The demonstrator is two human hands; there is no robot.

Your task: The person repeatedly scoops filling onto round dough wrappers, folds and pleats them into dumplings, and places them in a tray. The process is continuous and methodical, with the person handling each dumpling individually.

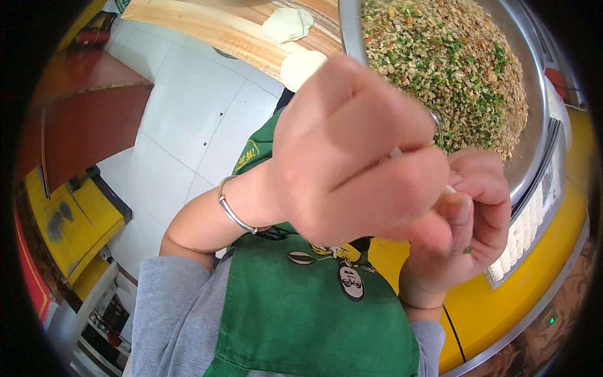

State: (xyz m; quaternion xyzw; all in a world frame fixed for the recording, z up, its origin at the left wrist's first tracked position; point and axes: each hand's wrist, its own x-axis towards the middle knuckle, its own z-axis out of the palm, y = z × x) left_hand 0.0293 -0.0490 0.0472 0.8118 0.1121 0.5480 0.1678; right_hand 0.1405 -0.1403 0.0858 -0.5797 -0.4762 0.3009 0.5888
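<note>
My left hand [358, 155], a silver bangle on its wrist, is raised close to the camera with its back towards me and its fingers curled. A little white dough shows between its fingers. Against it, on the right, my right hand [466, 212] pinches a white edge of dough [450, 189] between thumb and fingers; the hands hide most of this piece. A green speck sticks to the right palm. Behind both hands stands a large metal basin [534, 155] heaped with chopped filling [443, 66] and green bits. A shiny metal piece [437, 120] beside the left knuckles is mostly hidden.
Round dough wrappers [287, 26] lie on a wooden board [188, 26], with another wrapper [301, 70] at its edge. A tray of white dumplings [518, 240] sits right on the yellow counter [485, 315]. A red-brown cabinet [94, 118] stands left on the tiled floor [188, 122].
</note>
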